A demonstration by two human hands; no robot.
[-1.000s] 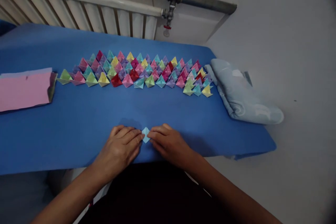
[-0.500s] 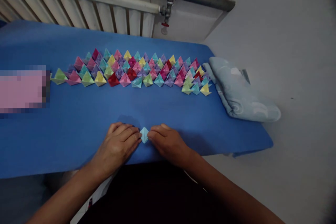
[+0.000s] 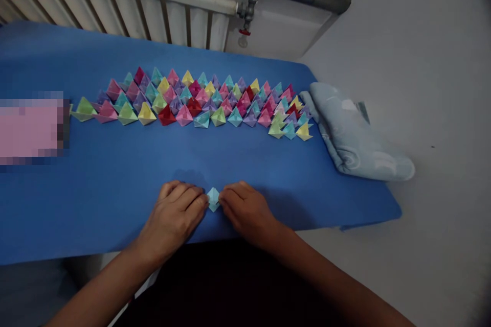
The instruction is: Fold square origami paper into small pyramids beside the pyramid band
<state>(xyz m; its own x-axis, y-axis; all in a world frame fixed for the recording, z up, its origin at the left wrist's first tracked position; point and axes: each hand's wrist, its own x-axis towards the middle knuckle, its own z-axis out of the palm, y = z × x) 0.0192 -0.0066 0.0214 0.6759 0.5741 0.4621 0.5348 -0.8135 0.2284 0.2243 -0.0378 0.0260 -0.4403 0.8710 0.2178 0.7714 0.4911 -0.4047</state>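
In the head view, a small pale-blue folded paper (image 3: 214, 199) lies at lower centre of the frame, over the blue surface (image 3: 184, 156). The left hand (image 3: 174, 212) pinches its left corner, the right hand (image 3: 247, 209) its right, each grip closed. Rows of coloured paper boats (image 3: 202, 96) stand above centre; a folded blanket (image 3: 356, 138) lies at right.

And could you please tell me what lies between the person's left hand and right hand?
In the head view, a small folded light-blue paper lies between the left hand and right hand, both gripping its sides.
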